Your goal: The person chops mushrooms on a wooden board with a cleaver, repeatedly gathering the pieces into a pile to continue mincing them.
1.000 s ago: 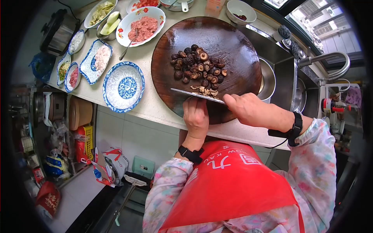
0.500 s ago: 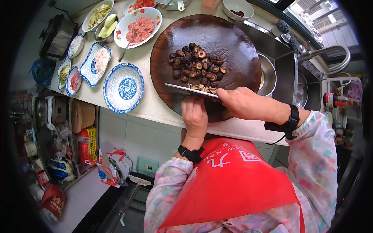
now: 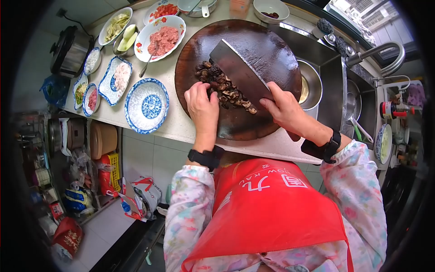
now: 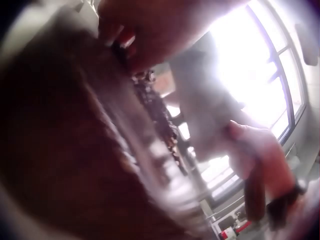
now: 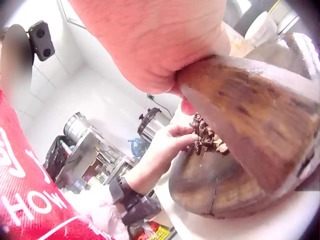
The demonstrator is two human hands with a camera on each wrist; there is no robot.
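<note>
A cleaver (image 3: 239, 72) is gripped by my right hand (image 3: 286, 109), its broad blade tilted over the right side of a pile of dark mushrooms (image 3: 229, 93). Some of them are cut into pieces, with paler bits toward the near end. The pile lies on a round wooden chopping board (image 3: 192, 50). At the pile's left edge, my left hand (image 3: 202, 111) has its fingers bent, with a dark mushroom between thumb and forefinger. The right wrist view shows the cleaver's wooden handle (image 5: 250, 110) up close and the left fingertips at the mushrooms (image 5: 202, 137). The left wrist view is blurred.
Left of the board stand a blue-and-white bowl (image 3: 132, 105), a flowered bowl of minced meat (image 3: 144, 45) with a spoon, and several small dishes. A sink (image 3: 328, 68) with a metal basin (image 3: 315, 102) adjoins on the right. A white bowl (image 3: 283, 11) sits behind.
The cleaver has swung from lying across the pile's near edge to a raised tilt at its right. My left hand has moved from beside the blade leftward to the pile's left edge. The mushrooms have shifted.
</note>
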